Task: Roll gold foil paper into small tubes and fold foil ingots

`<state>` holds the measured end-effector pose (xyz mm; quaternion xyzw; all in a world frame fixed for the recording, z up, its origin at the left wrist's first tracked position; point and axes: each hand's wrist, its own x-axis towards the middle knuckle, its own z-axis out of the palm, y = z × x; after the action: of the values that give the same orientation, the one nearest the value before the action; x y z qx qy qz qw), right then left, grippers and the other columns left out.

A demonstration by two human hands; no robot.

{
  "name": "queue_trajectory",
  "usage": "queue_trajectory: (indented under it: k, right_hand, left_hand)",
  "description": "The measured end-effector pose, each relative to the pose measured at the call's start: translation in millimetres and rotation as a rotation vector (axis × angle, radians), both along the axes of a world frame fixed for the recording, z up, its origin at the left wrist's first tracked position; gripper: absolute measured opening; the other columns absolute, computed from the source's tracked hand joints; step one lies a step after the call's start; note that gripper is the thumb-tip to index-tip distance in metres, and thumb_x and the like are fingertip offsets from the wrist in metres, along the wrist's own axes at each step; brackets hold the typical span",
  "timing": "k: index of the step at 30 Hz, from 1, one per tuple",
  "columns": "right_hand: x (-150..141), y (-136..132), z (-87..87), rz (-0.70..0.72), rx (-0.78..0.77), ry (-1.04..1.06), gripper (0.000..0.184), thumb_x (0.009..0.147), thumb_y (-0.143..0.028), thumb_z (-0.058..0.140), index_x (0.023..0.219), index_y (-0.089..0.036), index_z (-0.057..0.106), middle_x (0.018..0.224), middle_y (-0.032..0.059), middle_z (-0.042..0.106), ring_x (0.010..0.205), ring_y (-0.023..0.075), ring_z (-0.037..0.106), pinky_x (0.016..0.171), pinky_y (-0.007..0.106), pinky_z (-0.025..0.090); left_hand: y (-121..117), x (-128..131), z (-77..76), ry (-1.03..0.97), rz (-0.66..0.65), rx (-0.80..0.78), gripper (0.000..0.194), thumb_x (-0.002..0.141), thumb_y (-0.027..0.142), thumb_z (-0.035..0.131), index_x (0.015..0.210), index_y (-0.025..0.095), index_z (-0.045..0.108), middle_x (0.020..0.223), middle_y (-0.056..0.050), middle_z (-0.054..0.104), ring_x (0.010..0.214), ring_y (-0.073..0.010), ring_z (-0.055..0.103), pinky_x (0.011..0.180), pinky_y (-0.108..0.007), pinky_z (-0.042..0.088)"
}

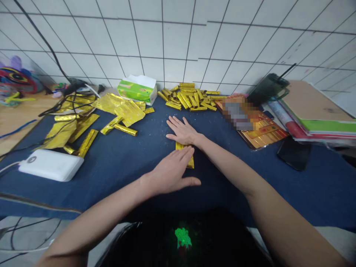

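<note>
Blue cloth [150,148] covers the worktop beneath white wall tiles [178,40], seen from my remote post. At left, black cables [72,86] cross crinkled gold sheets [61,134]; I judge that a tug on a cable could drag the foil askew. At center, a gold foil strip [190,163] lies under two hands, where uneven pressure or a sideways push could crease or skew it. Farther out, gold rolls [182,100] could scatter if the outstretched fingers slid forward. The left hand [167,172] is unclenched, its straight fingers across the strip's middle, the near end showing between forefinger and thumb. The right hand [182,131] spreads flat, palm over the far end. Neither clasps anything I can see; how firmly each presses, I cannot tell.
</note>
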<state>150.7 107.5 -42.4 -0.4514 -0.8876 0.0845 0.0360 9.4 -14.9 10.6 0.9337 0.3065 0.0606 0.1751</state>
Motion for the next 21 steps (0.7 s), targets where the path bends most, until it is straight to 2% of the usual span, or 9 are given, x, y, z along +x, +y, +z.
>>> queue_trajectory:
  k: [2, 4, 8, 16, 21]
  right_hand:
    - [-0.3, 0.8, -0.1, -0.002, 0.008, -0.004, 0.072, 0.085, -0.057, 0.026, 0.139, -0.010, 0.024, 0.148, 0.0141, 0.015, 0.136, 0.0289, 0.011, 0.106, 0.057, 0.009]
    - [-0.4, 1.3, -0.4, -0.002, 0.014, -0.008, 0.070, 0.086, -0.056, 0.027, 0.139, -0.010, 0.025, 0.148, 0.0140, 0.015, 0.136, 0.0284, 0.012, 0.106, 0.057, 0.010]
    - [-0.4, 1.1, -1.5, 0.004, 0.016, 0.000, 0.074, 0.084, -0.059, 0.027, 0.139, -0.010, 0.024, 0.148, 0.0147, 0.014, 0.136, 0.0286, 0.011, 0.105, 0.058, 0.010]
    - [-0.1, 0.9, -4.0, 0.008, 0.018, 0.026, 0.075, 0.083, -0.061, 0.026, 0.140, -0.011, 0.024, 0.148, 0.0147, 0.015, 0.136, 0.0289, 0.011, 0.105, 0.058, 0.009]
    - [0.0, 0.4, -3.5, 0.005, 0.015, 0.014, 0.076, 0.083, -0.062, 0.025, 0.140, -0.011, 0.022, 0.148, 0.0141, 0.014, 0.136, 0.0286, 0.010, 0.106, 0.057, 0.009]
  left_hand:
    - [13.9, 1.7, -6.5, 0.003, -0.031, 0.060, 0.086, 0.079, 0.066, 0.035, 0.136, 0.002, 0.025, 0.143, -0.020, 0.027, 0.135, -0.0254, 0.019, 0.108, -0.037, 0.018]
    - [21.3, 2.5, -20.1, 0.036, -0.087, 0.107, 0.093, 0.075, 0.071, 0.033, 0.137, 0.002, 0.024, 0.145, -0.021, 0.021, 0.136, -0.0274, 0.010, 0.109, -0.040, 0.012]
    - [16.3, 0.5, -42.3, 0.093, -0.129, 0.126, 0.103, 0.068, 0.079, 0.028, 0.140, 0.005, 0.017, 0.146, -0.018, 0.017, 0.136, -0.0298, 0.007, 0.109, -0.045, 0.006]
    - [-14.0, -6.7, -41.1, 0.084, -0.234, 0.102, 0.103, 0.068, 0.078, 0.031, 0.139, 0.006, 0.018, 0.146, -0.018, 0.018, 0.135, -0.0317, 0.012, 0.108, -0.047, 0.006]
    - [-22.3, -8.2, -43.6, 0.077, -0.258, 0.090, 0.099, 0.070, 0.075, 0.034, 0.139, 0.006, 0.017, 0.147, -0.018, 0.018, 0.135, -0.0323, 0.012, 0.108, -0.048, 0.006]
